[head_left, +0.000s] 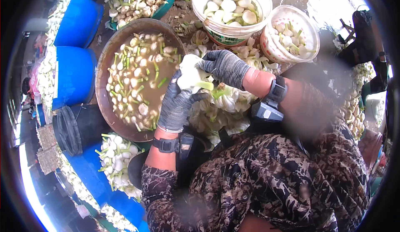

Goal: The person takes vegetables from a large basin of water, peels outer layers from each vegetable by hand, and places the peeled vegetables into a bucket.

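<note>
Between my gloved hands is a white garlic bulb (191, 74) with a short pale green stem pointing right. My left hand (174, 107), in a grey glove, cups the bulb from below and the left. The fingers of my right hand (226, 68), also gloved, pinch at its upper right side. Whether they hold a loose skin or the bulb itself cannot be made out. Beneath the hands lies a heap of pale peeled skins (225, 102). Just left of my left hand, a round brown basin (101, 80) holds muddy water with many floating garlic bulbs (132, 82).
A white bucket (196, 0) and a smaller pail (287, 57) hold peeled bulbs beyond my right hand. A green tub (170, 0) of garlic stands at the top. Blue containers (75, 75) and a black bucket (68, 130) line the left. More stemmed bulbs (118, 159) lie below the basin.
</note>
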`<state>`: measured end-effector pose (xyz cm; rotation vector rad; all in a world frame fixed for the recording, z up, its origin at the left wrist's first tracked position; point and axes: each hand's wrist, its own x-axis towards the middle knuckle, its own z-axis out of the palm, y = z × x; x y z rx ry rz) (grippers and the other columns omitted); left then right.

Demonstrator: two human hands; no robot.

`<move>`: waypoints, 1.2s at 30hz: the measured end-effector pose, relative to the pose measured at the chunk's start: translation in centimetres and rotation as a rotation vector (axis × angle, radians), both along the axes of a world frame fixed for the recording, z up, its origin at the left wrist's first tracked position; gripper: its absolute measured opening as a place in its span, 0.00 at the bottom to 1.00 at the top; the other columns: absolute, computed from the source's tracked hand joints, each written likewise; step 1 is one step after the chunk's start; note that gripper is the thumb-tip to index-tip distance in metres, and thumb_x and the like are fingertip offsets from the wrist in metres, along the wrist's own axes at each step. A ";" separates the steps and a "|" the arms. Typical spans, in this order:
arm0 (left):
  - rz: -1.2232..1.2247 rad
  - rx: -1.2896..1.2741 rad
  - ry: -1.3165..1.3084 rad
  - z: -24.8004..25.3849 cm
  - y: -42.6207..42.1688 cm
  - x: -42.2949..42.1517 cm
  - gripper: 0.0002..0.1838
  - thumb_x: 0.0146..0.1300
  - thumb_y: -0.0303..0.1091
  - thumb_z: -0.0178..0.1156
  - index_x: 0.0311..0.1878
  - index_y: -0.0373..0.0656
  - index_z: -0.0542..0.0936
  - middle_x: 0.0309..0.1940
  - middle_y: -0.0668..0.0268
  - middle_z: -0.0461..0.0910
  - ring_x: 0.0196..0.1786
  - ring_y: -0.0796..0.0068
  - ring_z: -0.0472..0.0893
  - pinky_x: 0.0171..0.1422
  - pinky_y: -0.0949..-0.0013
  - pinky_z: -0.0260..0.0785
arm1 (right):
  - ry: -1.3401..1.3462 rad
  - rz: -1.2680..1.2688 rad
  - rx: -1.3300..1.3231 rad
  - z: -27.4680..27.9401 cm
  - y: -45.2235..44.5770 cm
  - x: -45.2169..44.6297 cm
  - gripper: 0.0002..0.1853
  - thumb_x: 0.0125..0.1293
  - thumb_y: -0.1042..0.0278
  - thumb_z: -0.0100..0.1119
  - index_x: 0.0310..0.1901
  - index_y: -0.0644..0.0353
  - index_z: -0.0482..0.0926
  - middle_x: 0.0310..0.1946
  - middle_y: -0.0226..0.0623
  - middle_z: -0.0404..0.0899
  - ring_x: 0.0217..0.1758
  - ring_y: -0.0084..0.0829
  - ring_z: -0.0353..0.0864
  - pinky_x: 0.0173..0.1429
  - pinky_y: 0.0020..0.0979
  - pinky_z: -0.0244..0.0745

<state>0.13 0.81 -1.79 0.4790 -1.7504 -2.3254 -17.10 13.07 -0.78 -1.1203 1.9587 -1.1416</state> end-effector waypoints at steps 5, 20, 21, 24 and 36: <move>-0.019 0.425 0.117 -0.2 0.3 -0.6 0.29 0.73 0.38 0.52 0.74 0.49 0.58 0.67 0.54 0.67 0.61 0.52 0.77 0.57 0.50 0.79 | -0.271 -0.213 0.107 -2.8 -0.1 -1.2 0.19 0.69 0.54 0.55 0.44 0.64 0.83 0.36 0.51 0.83 0.40 0.50 0.83 0.48 0.42 0.77; -0.418 0.236 0.160 1.3 8.9 -19.0 0.23 0.72 0.28 0.51 0.66 0.38 0.58 0.46 0.59 0.78 0.46 0.68 0.82 0.48 0.69 0.80 | 0.390 0.415 0.420 -5.5 1.4 1.7 0.18 0.64 0.68 0.50 0.53 0.61 0.79 0.54 0.49 0.79 0.55 0.40 0.80 0.61 0.40 0.72; -0.429 0.206 0.184 0.6 9.0 -18.8 0.20 0.71 0.29 0.52 0.63 0.38 0.63 0.44 0.61 0.79 0.44 0.69 0.82 0.46 0.70 0.80 | 0.419 0.471 0.457 -3.9 1.7 1.8 0.17 0.63 0.66 0.52 0.52 0.61 0.79 0.53 0.49 0.79 0.54 0.41 0.81 0.60 0.41 0.73; -0.471 0.096 0.025 1.6 3.3 -14.3 0.20 0.72 0.32 0.55 0.64 0.39 0.69 0.49 0.62 0.80 0.44 0.69 0.84 0.43 0.71 0.81 | 0.464 0.582 0.539 -1.2 1.9 2.2 0.18 0.60 0.61 0.59 0.50 0.61 0.80 0.49 0.47 0.81 0.51 0.42 0.82 0.58 0.42 0.74; 0.045 -0.686 -0.843 -19.3 -17.9 -5.1 0.30 0.64 0.48 0.60 0.63 0.38 0.74 0.61 0.51 0.77 0.63 0.55 0.76 0.68 0.64 0.65 | 0.484 0.707 0.592 -1.4 0.7 3.9 0.18 0.57 0.56 0.62 0.45 0.59 0.80 0.42 0.47 0.82 0.44 0.48 0.83 0.50 0.44 0.76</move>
